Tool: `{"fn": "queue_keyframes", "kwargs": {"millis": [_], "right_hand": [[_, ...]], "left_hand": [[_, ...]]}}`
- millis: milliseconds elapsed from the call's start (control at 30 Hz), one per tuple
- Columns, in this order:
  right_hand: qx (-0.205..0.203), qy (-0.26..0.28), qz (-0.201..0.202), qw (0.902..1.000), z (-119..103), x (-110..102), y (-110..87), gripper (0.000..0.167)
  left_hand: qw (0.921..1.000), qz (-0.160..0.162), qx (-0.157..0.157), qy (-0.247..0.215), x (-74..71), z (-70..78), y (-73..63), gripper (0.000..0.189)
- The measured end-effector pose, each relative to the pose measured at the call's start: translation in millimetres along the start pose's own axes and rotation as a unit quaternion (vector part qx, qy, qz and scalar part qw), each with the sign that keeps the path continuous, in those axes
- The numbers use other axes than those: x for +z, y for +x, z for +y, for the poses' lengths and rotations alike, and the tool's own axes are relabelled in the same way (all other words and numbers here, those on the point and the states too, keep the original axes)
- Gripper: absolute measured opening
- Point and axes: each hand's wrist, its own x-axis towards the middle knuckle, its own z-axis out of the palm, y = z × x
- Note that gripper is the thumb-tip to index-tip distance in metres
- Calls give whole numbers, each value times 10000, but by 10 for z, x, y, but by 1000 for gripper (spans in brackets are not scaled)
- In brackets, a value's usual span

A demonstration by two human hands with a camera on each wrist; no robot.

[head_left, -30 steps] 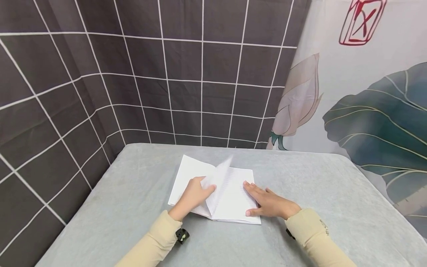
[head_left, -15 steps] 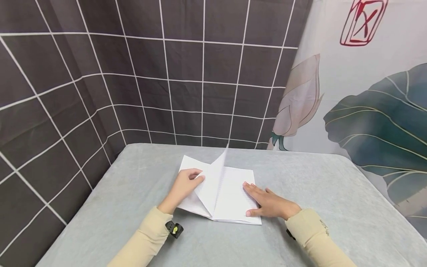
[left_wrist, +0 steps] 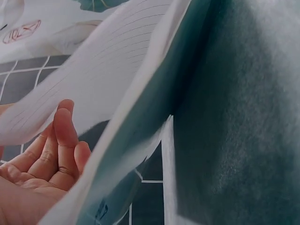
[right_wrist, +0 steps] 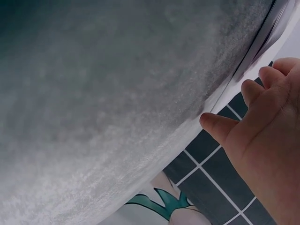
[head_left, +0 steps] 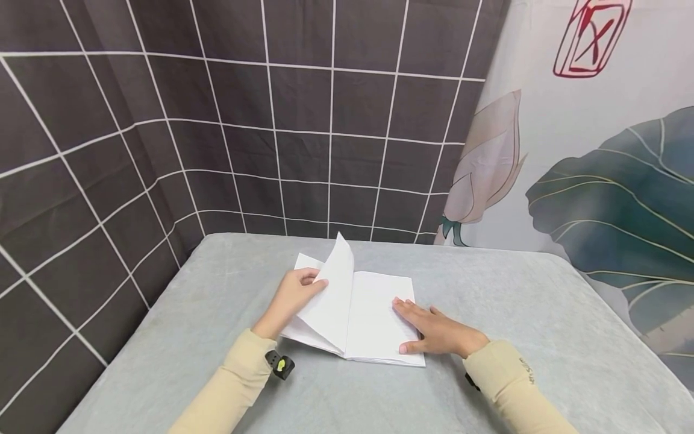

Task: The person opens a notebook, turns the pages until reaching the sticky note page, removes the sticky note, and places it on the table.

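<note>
An open notebook (head_left: 379, 319) with white pages lies on the table in the head view. Its lifted page (head_left: 333, 295) stands up and leans left from the spine, the top corner curling. At that page's left edge, my left hand (head_left: 293, 298) pinches it between thumb and fingers. Faint ruled lines cross the raised paper (left_wrist: 108, 70) in the left wrist view, where curled fingers (left_wrist: 64, 126) show beside it. My right hand (head_left: 436, 328) rests flat on the right page's outer edge, fingers extended. The right wrist view shows this hand (right_wrist: 267, 131) at the notebook's edge.
A pale grey cloth covers the table (head_left: 520, 295). Behind it hangs a dark curtain (head_left: 303, 150) with a white grid, and to the right a white cloth (head_left: 542, 120) printed with a lotus bud and leaf.
My left hand has moved left and slightly up, bringing the page over from near upright to a leftward lean. The right hand stays in place on the right page.
</note>
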Motion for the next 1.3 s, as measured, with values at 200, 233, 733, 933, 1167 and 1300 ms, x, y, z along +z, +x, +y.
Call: {"fn": "queue_keyframes", "kwargs": {"millis": [200,233,733,933,1167,1300], "right_hand": [[-102,72,-47,9999,12,-6,-2,99],[-137,72,-67,9999,13,-10,-3,99],[-206,-18,-615,9979,25,-87,-2,99],[-131,-42,-618,9980,31,-81,7,99],[-234,-107,-529,9983,22,-83,0,97],[-240,-44,-488,9985,18,-72,-7,97]], "left_hand": [[9998,86,-76,143,-35,-64,38,30],[9998,87,-100,150,-42,-78,44,30],[9984,183,-521,96,-210,-201,29,38],[9972,153,-695,211,-281,-279,6,40],[9960,53,-675,576,-370,-337,-45,42],[9946,3,-739,733,-397,-365,-68,43]]}}
